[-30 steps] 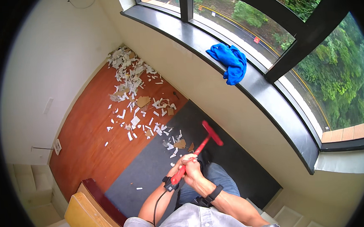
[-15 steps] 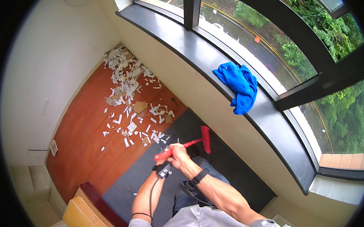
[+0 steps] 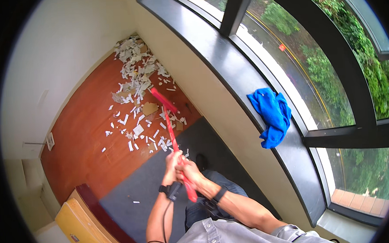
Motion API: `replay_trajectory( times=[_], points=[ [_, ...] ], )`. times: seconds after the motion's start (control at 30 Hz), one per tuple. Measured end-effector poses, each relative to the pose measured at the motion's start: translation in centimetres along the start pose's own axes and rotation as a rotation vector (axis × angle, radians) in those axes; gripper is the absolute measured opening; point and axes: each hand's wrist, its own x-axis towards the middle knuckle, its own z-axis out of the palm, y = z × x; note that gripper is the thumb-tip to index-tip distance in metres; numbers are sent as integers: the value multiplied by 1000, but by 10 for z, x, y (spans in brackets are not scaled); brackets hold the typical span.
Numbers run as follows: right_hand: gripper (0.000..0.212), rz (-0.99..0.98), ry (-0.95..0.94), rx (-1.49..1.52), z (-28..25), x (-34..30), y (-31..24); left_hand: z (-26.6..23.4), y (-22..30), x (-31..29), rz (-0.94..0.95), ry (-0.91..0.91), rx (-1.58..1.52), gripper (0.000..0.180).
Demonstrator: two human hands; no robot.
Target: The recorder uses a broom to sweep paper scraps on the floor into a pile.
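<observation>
Both my hands grip a red broom [image 3: 173, 137]. My left hand [image 3: 172, 162] is wrapped round the middle of its handle. Just behind it, my right hand [image 3: 189, 172] is closed on the handle nearer my body, and the handle's end sticks out below. The broom's crosswise red head [image 3: 164, 100] reaches forward over scattered paper scraps [image 3: 138, 130] on the red-brown floor [image 3: 90, 121]. Whether the head touches the floor I cannot tell. A denser heap of torn paper and cardboard [image 3: 135, 63] lies in the far corner.
A dark window sill [image 3: 217, 55] runs along the right, with a blue cloth [image 3: 272, 116] hanging over its edge. Dark grey flooring [image 3: 140, 180] lies under me. A yellow wooden piece of furniture [image 3: 84, 228] stands at the lower left. The white wall [image 3: 70, 53] bounds the left.
The broom head has swung from the right, near the wall below the sill, forward and left over the paper scraps. My view has turned slightly.
</observation>
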Motion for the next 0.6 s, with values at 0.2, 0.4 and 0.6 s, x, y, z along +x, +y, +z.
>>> replay_trajectory(
  times=[0.2, 0.4, 0.6],
  points=[
    [12, 23, -115, -444, -44, -85, 17, 18, -35, -87, 26, -152, -356, 17],
    [10, 183, -154, -738, -67, -170, 49, -6, -119, -131, -205, -140, -737, 7],
    [25, 574, -201, -690, -66, -204, 124, -64, -236, -189, -252, 409, -957, 11]
  ],
)
